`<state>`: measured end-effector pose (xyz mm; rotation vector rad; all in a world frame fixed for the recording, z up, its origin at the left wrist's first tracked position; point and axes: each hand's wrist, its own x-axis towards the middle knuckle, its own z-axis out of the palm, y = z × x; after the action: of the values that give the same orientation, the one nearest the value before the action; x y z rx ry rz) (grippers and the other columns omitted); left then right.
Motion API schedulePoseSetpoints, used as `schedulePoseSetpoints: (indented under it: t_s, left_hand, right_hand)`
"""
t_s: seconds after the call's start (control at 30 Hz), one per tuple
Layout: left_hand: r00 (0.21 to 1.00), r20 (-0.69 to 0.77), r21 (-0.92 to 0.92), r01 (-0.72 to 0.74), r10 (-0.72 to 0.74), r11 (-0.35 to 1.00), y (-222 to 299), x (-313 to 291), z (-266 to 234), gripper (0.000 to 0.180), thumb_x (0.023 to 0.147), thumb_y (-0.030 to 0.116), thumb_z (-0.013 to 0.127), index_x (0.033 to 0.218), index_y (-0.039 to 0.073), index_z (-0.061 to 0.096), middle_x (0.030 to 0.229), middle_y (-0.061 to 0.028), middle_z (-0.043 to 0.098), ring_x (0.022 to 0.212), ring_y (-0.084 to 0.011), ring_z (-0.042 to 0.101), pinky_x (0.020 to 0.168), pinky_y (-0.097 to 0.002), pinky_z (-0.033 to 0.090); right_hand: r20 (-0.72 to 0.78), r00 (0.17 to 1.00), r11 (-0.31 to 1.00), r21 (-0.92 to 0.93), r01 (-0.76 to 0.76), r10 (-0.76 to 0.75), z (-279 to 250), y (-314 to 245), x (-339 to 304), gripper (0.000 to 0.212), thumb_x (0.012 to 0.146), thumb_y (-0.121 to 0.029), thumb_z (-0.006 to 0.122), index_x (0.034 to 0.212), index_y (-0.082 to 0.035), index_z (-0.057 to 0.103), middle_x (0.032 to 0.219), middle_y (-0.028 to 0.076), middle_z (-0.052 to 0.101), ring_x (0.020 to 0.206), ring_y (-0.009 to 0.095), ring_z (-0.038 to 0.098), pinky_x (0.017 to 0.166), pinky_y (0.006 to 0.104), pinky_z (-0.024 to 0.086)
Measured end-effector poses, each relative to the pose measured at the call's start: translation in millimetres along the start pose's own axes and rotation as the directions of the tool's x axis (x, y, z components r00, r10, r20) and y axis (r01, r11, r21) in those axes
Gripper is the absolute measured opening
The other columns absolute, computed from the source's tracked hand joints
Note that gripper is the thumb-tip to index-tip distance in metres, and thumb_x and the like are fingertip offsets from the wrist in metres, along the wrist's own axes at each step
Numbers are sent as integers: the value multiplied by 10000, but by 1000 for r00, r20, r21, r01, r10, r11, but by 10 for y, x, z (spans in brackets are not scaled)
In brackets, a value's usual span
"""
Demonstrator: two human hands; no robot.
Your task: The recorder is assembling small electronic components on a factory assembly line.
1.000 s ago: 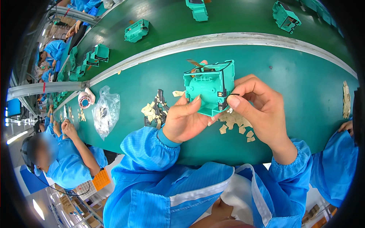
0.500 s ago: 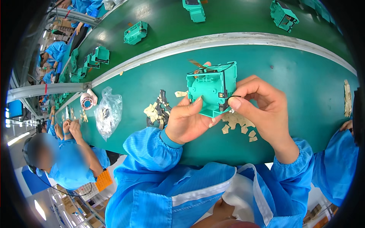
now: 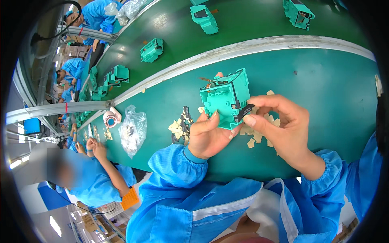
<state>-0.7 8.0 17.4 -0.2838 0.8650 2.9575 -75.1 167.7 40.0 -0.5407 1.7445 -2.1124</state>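
Note:
My left hand (image 3: 204, 139) is closed around a green plastic housing (image 3: 221, 101), holding it tilted above the table with the thumb on its near face. Dark wires and a copper-coloured piece show along the housing's upper edge. A flat black strip (image 3: 244, 113) lies against the lower right corner of the housing. Its outer end is pinched between the thumb and index finger of my right hand (image 3: 283, 125); whether it is fixed to the housing I cannot tell. Small cream-coloured pieces (image 3: 258, 135) lie in a pile below and behind my right fingers.
Left of my hands lies a heap of cream and black pieces (image 3: 178, 128). Beyond it are a clear plastic bag (image 3: 133, 131) and a tape roll (image 3: 110, 118). Behind a metal rail (image 3: 251, 42), several green housings (image 3: 204, 19) sit on a green belt. A co-worker (image 3: 93, 174) sits at left.
The housing has turned and tilted in my left hand. The black strip in my right fingers now shows its broad face. The whole view has shifted slightly, moving the table things rightward.

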Motion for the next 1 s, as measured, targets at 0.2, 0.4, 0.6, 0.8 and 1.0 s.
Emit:
schedulePoseSetpoints:
  t_s: [0.2, 0.4, 0.6, 0.8, 1.0]
  left_hand:
    - [995, 92, -20, -21, 23, 1000, -1, 11, -80, 508, 908, 322, 546, 1276, -9, 433, 1134, -159, 548, 746, -169, 462, 647, -266, 404]
    - [999, 44, 17, 0, -1, 1000, 18, 8, -42, 517, 911, 332, 539, 1259, -36, 435, 1072, -137, 549, 713, -159, 437, 606, -256, 390]
    - [999, 49, -43, -7, 9, 999, -17, -11, -13, 446, 917, 324, 530, 1256, 40, 467, 1057, -111, 569, 715, -175, 466, 634, -285, 403]
    - [997, 83, -40, 10, -7, 999, -32, -10, -29, 463, 910, 327, 543, 1264, 42, 458, 1057, -108, 569, 714, -172, 469, 629, -285, 406]
    - [999, 47, -27, 13, -12, 1000, -47, -10, 18, 496, 901, 346, 556, 1275, 42, 438, 1048, -103, 565, 706, -166, 471, 584, -259, 405]
  right_hand:
    - [6, 993, 979, 164, -120, 121, -31, -21, -7, 248, 900, -174, 602, 1088, -14, 632, 809, 50, 648, 622, 45, 531, 497, 183, 423]
    - [26, 996, 994, 75, 81, -83, -95, 29, 40, 286, 898, -131, 578, 1141, 21, 563, 874, 73, 606, 710, 91, 524, 654, 224, 421]
    - [116, 971, 970, -102, 222, -210, -124, 73, 58, 133, 823, -49, 649, 935, 6, 601, 898, 57, 553, 775, 104, 479, 699, 241, 392]
    - [111, 984, 990, -23, 141, -138, -93, 84, 55, 82, 827, -47, 649, 854, 1, 588, 852, 43, 532, 734, 93, 461, 662, 225, 383]
    - [73, 981, 984, 1, 179, -178, -49, 117, 58, 73, 837, -38, 639, 840, 3, 580, 822, 42, 520, 691, 98, 479, 616, 231, 403]
